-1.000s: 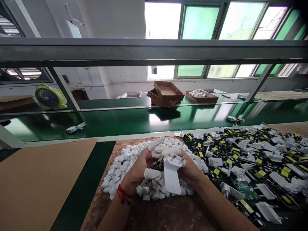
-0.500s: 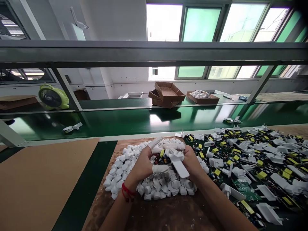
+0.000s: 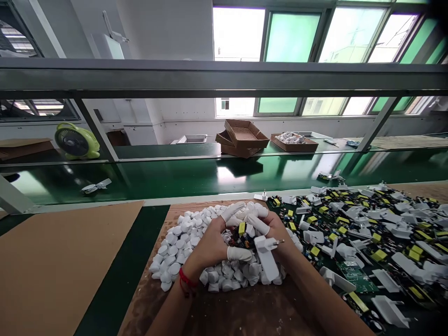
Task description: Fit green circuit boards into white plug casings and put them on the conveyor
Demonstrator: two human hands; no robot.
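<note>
My left hand (image 3: 210, 242) and my right hand (image 3: 280, 235), fingertips in white finger cots, meet over a heap of small white caps (image 3: 182, 242). Between them sits a small circuit board (image 3: 241, 235) with a yellow part and a copper coil. The left hand's fingers curl round the board. The right hand grips a white plug housing (image 3: 268, 261) with two metal pins pointing right, pressed against the board. A red string bracelet (image 3: 185, 280) circles my left wrist.
Right of the caps lies a spread of circuit boards and white plug housings (image 3: 367, 228). A green conveyor belt (image 3: 210, 177) runs across behind, carrying a few loose parts. Brown cardboard (image 3: 52, 266) lies left. Cardboard trays (image 3: 245, 135) and a green fan (image 3: 75, 142) stand beyond.
The plug housing has turned so its pins now point right, and it has dropped lower by the board. The parts on the conveyor belt have drifted left.
</note>
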